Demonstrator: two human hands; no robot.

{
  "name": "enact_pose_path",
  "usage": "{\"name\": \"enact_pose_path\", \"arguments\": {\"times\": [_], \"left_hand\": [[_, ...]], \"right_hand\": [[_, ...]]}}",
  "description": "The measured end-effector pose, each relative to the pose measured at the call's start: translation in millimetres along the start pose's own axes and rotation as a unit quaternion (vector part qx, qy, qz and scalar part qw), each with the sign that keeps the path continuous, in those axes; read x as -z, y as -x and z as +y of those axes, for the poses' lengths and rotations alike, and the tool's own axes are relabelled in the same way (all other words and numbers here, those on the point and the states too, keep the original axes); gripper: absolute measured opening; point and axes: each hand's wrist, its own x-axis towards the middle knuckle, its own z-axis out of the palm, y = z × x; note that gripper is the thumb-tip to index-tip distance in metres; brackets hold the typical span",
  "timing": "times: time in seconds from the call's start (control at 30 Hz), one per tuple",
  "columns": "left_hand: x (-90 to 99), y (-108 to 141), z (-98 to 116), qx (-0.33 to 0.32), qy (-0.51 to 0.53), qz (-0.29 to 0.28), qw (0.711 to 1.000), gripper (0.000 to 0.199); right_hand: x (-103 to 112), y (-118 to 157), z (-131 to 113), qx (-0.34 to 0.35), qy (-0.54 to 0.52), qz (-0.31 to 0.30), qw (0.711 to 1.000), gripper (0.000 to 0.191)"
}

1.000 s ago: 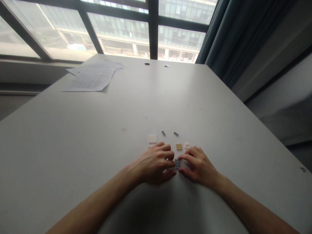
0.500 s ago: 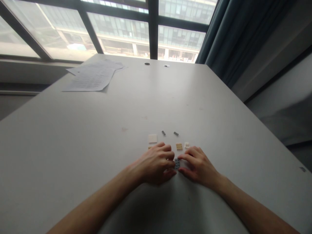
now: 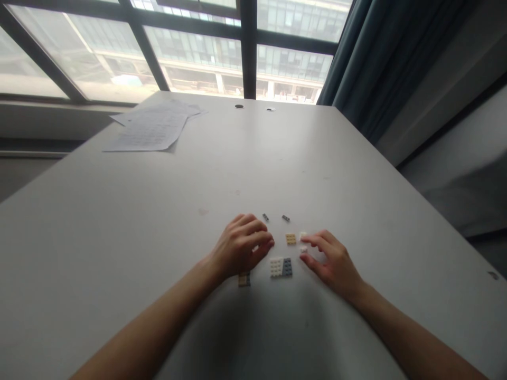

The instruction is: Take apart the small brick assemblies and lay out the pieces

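Observation:
White and dark grey studded pieces lie side by side, the white one [image 3: 275,267] left of the grey one [image 3: 287,267]. My left hand [image 3: 243,244] is above the table with its fingers curled, thumb near forefinger; what it holds, if anything, is hidden. Partly under its wrist sits a tan and grey piece [image 3: 244,279]. My right hand [image 3: 330,258] has thumb and forefinger apart beside two small white pieces, the upper [image 3: 303,236] near its fingertip and the lower [image 3: 303,249] near its thumb. A tan studded plate [image 3: 290,239] lies between the hands.
Two small dark grey pieces [image 3: 265,217] [image 3: 285,218] lie beyond the hands on the white table [image 3: 119,221]. Printed sheets [image 3: 152,126] rest at the far left. Two round holes are near the far edge, before the window; a dark blue curtain [image 3: 380,63] hangs at right.
My left hand has moved away from the grey piece, up and left, uncovering the white piece beside it. My right hand has shifted slightly right, away from the grey piece.

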Motion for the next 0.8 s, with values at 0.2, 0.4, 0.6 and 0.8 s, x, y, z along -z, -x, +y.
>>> {"name": "enact_pose_path", "arguments": {"times": [0.2, 0.4, 0.6, 0.8], "left_hand": [[0.8, -6, -18, 0.194, -0.088, -0.032, 0.977, 0.019], [-12.5, -29, -19, 0.238, -0.124, -0.127, 0.955, 0.031], [-26.3, -39, -20, 0.221, -0.111, -0.132, 0.960, 0.015], [-23.3, -33, -12, 0.207, -0.058, -0.096, 0.972, 0.015]], "right_hand": [[3, -2, 5, -0.064, -0.021, 0.048, 0.997, 0.018], [-1, -2, 5, -0.067, -0.035, 0.048, 0.996, 0.016], [-3, -2, 7, -0.063, -0.043, 0.042, 0.996, 0.017], [-3, -3, 5, -0.057, -0.052, 0.054, 0.996, 0.016]]}}
